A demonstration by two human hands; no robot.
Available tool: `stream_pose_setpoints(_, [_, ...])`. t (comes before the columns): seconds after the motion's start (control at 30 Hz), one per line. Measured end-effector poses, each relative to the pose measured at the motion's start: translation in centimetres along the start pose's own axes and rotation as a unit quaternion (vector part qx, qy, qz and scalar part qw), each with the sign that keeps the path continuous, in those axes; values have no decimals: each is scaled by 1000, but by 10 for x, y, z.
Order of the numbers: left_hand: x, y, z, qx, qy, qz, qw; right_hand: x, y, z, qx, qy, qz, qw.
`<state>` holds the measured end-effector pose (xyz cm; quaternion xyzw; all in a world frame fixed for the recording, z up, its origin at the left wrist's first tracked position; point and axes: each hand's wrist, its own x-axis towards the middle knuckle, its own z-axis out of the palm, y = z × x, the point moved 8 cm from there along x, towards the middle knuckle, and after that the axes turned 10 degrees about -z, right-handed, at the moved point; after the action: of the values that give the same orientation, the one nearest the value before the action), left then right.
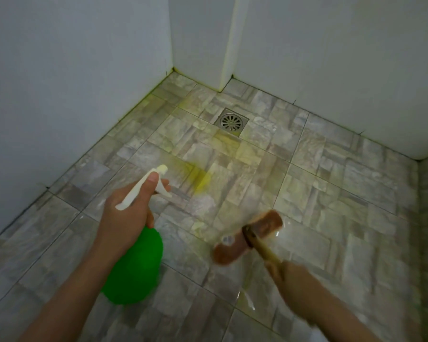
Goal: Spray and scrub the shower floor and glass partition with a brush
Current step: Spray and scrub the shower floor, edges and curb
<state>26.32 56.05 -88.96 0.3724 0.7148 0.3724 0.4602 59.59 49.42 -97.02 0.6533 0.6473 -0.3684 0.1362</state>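
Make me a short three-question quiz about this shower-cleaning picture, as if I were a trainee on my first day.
1. True or false: the left hand holds the green spray bottle, with the thumb up on the white spray head.
2. What does the right hand grip? A) a sponge B) the handle of the brush C) a hose
3. Fill in: the patch of liquid on the floor just ahead of the nozzle is ____ in colour.

Key: 1 true; 2 B; 3 yellow.
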Motion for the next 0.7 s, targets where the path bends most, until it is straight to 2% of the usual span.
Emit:
stream_pose_setpoints(0.1, [-4,-2,-10,8,-3,1,1000,-10,-35,30,11,-9,-12,1000])
stream_pose_setpoints(0.27, [-10,5,-34,56,-20,6,998,70,-117,0,93,70,-61,991])
stream_pose_setpoints(0.33, [-13,8,-45,74,-38,11,996,66,-112,10,107,71,-54,990])
stream_pose_setpoints(0.43, [-17,14,-69,96,-40,12,994,7,-86,57,89,36,-9,995])
stream_pose_setpoints(0.5, [-22,17,-83,98,-38,16,994,-10,-94,63,94,24,-2,995])
stream_pose_setpoints(0.7, [-31,17,-99,84,-24,27,996,103,-188,-29,85,63,-98,989])
